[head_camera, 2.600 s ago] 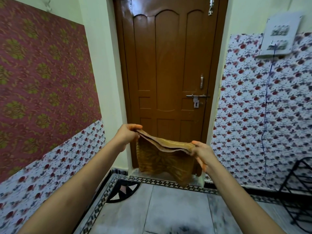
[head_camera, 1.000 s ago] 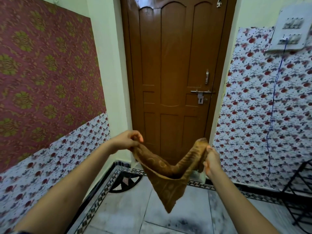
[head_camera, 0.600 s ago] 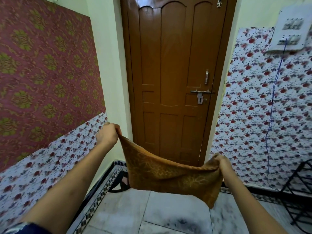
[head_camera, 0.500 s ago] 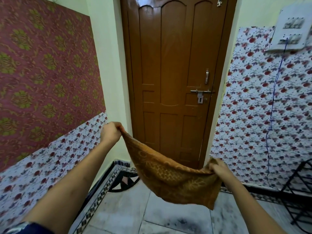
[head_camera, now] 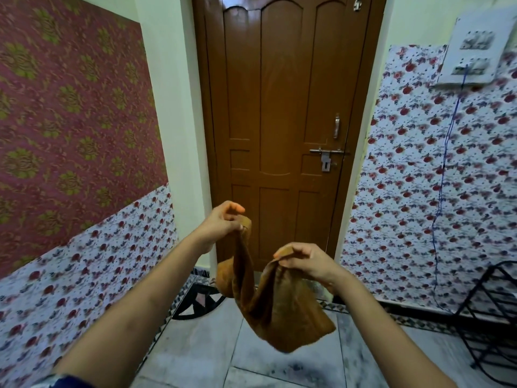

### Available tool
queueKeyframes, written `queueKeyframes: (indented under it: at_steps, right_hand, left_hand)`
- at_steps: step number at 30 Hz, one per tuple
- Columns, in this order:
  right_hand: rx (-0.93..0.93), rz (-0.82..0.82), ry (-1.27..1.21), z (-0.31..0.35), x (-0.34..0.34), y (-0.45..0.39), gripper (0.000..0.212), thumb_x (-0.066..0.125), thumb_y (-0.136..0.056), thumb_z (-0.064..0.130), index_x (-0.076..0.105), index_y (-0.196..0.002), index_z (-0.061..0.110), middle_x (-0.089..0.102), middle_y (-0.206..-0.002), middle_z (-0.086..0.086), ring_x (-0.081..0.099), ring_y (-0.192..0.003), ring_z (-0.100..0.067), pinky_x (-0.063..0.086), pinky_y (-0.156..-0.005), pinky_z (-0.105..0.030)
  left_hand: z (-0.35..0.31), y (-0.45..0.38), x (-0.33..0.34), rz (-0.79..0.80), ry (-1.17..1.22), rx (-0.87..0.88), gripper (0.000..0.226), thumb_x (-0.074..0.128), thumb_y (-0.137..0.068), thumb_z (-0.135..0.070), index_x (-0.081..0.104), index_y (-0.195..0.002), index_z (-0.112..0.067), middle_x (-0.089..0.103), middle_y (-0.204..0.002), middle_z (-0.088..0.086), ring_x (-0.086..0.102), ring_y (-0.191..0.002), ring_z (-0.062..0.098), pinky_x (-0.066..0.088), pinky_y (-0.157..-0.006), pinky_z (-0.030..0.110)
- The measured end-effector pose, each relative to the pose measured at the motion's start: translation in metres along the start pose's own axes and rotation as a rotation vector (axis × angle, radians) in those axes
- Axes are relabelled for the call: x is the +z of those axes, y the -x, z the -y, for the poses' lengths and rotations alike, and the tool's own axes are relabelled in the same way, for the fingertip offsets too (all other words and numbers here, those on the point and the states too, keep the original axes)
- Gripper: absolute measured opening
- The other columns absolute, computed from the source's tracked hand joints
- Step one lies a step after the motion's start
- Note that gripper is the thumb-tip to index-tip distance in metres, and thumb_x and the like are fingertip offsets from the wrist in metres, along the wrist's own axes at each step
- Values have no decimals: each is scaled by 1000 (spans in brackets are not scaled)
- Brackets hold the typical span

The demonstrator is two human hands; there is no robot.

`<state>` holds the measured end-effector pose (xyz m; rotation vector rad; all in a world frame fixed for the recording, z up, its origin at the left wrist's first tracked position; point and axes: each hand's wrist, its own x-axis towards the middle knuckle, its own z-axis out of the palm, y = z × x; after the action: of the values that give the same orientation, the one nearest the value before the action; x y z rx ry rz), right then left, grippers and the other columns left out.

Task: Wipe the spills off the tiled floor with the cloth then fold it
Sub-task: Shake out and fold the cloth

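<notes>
A brown patterned cloth [head_camera: 282, 312] hangs in the air in front of me, sagging into a loose doubled shape. My left hand [head_camera: 222, 222] pinches one upper corner, raised higher. My right hand [head_camera: 303, 261] pinches another edge, lower and to the right. The two hands are close together. Below the cloth lies the grey tiled floor [head_camera: 195, 348], with dark smudges near the bottom of the view.
A closed brown wooden door [head_camera: 282, 107] stands straight ahead. Flower-patterned walls run along both sides. A black metal rack [head_camera: 492, 317] stands on the floor at the right, and a blue cord [head_camera: 442, 191] hangs down from a switchboard [head_camera: 472, 49].
The cloth was stretched wide between my hands half a second ago. My hands have come together, and the cloth now sags folded between them.
</notes>
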<state>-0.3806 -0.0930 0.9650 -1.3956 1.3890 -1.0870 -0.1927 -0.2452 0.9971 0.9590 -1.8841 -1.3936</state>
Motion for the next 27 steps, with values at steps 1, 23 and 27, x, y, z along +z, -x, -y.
queueKeyframes:
  at_steps: [1, 23, 27]
  right_hand:
    - [-33, 1, 16, 6, 3, -2, 14, 63, -86, 12, 70, -91, 23, 68, -87, 9, 64, -87, -4, 47, -75, -18]
    - [-261, -446, -220, 5, 25, -5, 8, 66, -83, 8, 68, -87, 14, 71, -89, -3, 67, -85, -9, 50, -68, -16]
    - [-241, -433, -207, 7, 23, -4, 7, 67, -82, 8, 68, -87, 12, 71, -85, -1, 68, -81, -6, 49, -65, -13]
  left_hand:
    - [-3, 1, 4, 57, -13, 8, 30, 57, -83, 7, 53, -96, -19, 59, -94, 10, 60, -90, 21, 49, -84, 34]
    - [-21, 33, 38, 178, 21, 138, 11, 67, -82, -8, 70, -87, -17, 71, -84, -1, 65, -83, 8, 49, -72, 20]
    - [-17, 36, 44, 131, -1, 186, 10, 69, -81, -10, 68, -90, -14, 70, -87, -1, 65, -85, 8, 50, -74, 20]
